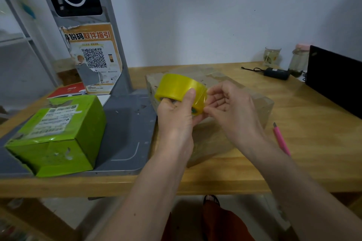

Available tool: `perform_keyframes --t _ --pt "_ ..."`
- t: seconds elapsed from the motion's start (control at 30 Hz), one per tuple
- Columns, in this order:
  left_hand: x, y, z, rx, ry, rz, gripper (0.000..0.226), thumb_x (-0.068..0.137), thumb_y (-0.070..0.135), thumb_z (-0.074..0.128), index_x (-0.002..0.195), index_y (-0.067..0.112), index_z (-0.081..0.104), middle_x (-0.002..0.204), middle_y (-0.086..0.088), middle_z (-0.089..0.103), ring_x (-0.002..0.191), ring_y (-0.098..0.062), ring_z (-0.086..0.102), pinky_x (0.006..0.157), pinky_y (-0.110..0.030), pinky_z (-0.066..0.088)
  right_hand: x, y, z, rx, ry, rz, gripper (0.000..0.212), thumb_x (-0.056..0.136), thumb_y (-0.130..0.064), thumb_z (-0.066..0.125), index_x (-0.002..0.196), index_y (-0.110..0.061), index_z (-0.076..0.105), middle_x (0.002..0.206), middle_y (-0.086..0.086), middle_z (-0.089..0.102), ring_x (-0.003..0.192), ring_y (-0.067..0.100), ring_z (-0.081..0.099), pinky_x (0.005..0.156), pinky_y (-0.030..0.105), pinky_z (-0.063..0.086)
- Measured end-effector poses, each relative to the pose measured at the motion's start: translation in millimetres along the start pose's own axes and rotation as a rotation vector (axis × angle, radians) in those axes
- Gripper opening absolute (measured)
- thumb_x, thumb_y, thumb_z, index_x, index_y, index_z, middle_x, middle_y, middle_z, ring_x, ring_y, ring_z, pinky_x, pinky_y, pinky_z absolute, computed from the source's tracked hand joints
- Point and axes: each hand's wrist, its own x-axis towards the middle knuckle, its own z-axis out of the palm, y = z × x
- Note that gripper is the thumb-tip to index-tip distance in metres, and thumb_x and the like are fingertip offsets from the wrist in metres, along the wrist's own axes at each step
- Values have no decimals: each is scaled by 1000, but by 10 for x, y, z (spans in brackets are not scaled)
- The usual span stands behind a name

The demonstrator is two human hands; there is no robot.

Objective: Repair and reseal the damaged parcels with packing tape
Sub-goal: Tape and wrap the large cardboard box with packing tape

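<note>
Hands meet above the wooden table's (293, 162) near edge: the left hand (176, 115) grips a translucent yellow roll of packing tape (179, 89), thumb over its rim, while the right hand's (233, 109) curled fingers pinch at the roll's side (the tape end itself is not discernible). Beneath them lies a flat brown cardboard parcel (215, 139); a green taped box (58, 133) sits left, a pink utility knife (281, 139) right.

Tape roll (181, 89) held above parcel (231, 123) at counter (313, 143) centre, second parcel (56, 137) left on scanner base (125, 133), knife (281, 139) right of parcel, laptop (335, 82) far right, jars (272, 56) behind.
</note>
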Motion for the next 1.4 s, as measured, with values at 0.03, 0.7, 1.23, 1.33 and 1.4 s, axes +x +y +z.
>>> perform_keyframes --t 0.03,0.7,1.23,1.33,1.4 --pt "-1 -8 4 7 8 1 22 94 10 62 112 -2 59 108 -21 69 97 -33 70 63 -37 60 -5 8 5 -52 12 -24 29 78 0 74 94 -20 61 79 -8 61 74 9 63 70 22 56" --pt "-286 -395 261 -43 -330 27 25 91 -8 57 111 6 57 85 -4 70 93 -25 67 85 -45 58 -157 396 -590 -389 142 -351 11 80 -4 73 73 -5 65 115 12 59 93 14 56 77 5 37" --pt "-256 -1382 1095 -41 -755 -482 35 91 -10 56 121 6 53 113 -15 60 99 -26 64 86 -49 56 -626 1040 -1684 -514 206 -59 22 70 -12 81 76 -14 60 94 7 69 87 23 65 72 30 45" --pt "-213 -1620 1152 -73 -812 -605 34 92 -9 54 124 5 52 114 -15 61 101 -26 63 80 -47 59 -636 1154 -1812 -358 230 127 51 62 -14 86 88 -15 42 82 -3 61 75 11 62 63 23 47" --pt "-207 -1747 1176 -75 -821 -646 32 92 -8 54 122 4 53 112 -15 62 100 -27 64 79 -48 59 -626 1243 -1862 -357 197 151 59 62 -11 87 93 -16 37 80 -4 58 73 6 60 59 20 46"
